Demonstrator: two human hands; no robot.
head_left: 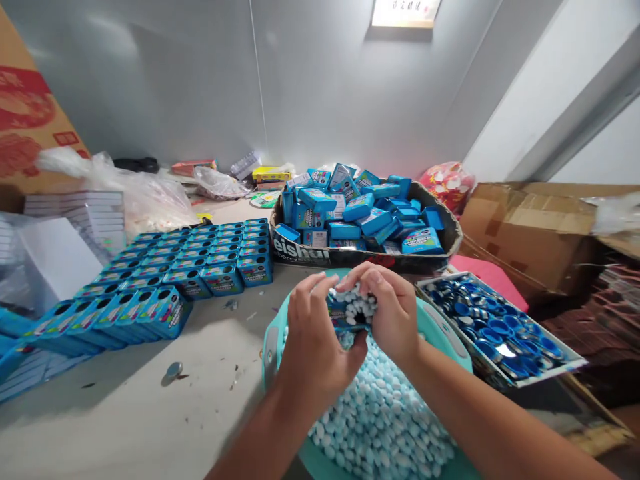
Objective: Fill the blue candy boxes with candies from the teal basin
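Observation:
Over a turquoise basin (273, 343) of pale blue and white candies (385, 413), my left hand (317, 333) is closed around a small blue candy tin (338, 316). A dark round hole shows in the side of the tin turned toward me. My right hand (393, 310) is curled over a clump of candies (361, 303) at that hole, its fingertips bent around them. Part of the tin is hidden behind my fingers and the candies.
Rows of blue tins (223, 277) with round holes on top stand at left. Behind the basin, a black carton (360, 257) holds heaped blue tins. A white tray (550, 367) of blue and silver caps (495, 327) sits at right. One loose cap (175, 371) lies on the table (135, 413).

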